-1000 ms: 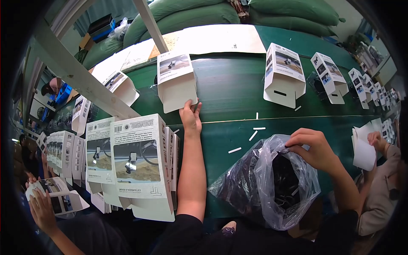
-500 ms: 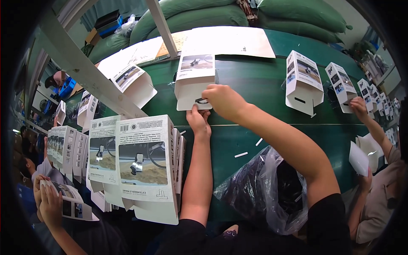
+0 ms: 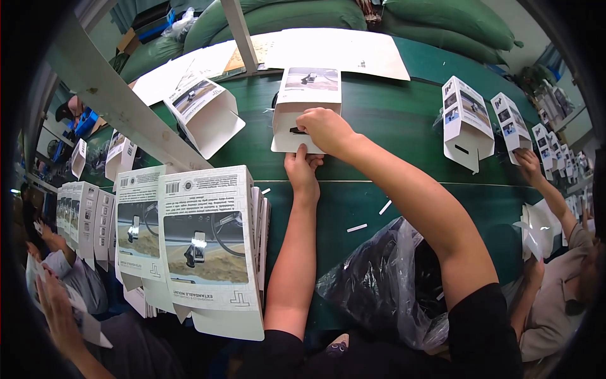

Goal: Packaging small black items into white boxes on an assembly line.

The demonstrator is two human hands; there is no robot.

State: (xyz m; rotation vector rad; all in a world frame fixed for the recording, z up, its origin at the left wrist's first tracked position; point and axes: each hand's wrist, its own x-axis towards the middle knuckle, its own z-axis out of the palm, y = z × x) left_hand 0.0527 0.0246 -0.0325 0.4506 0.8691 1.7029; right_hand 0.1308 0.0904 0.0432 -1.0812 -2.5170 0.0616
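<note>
Head view: a long green table is running across the room in front of me, smooth and faintly shiny. Behind it, bulging green fabric sacks are lying heaped. At the person's left, a stack of printed cartons is standing, stiff, pale and flat-faced, with loose flaps hanging below. At the person's right, a crinkled, see-through plastic bag is slumping, its dark contents showing through. Straight ahead on the table, an open white box is resting, its matte cardboard flap pointing toward the person. The left hand is gripping that flap's edge, thumb above, other fingers partly hidden. The right hand is holding a tight pinch over the flap, apparently on a slim black piece. I am judging this to be the step of fitting the piece to the flap; the next move is probably calling for a steady left hand and careful lining-up. Small, straight white strips are lying scattered nearby
</note>
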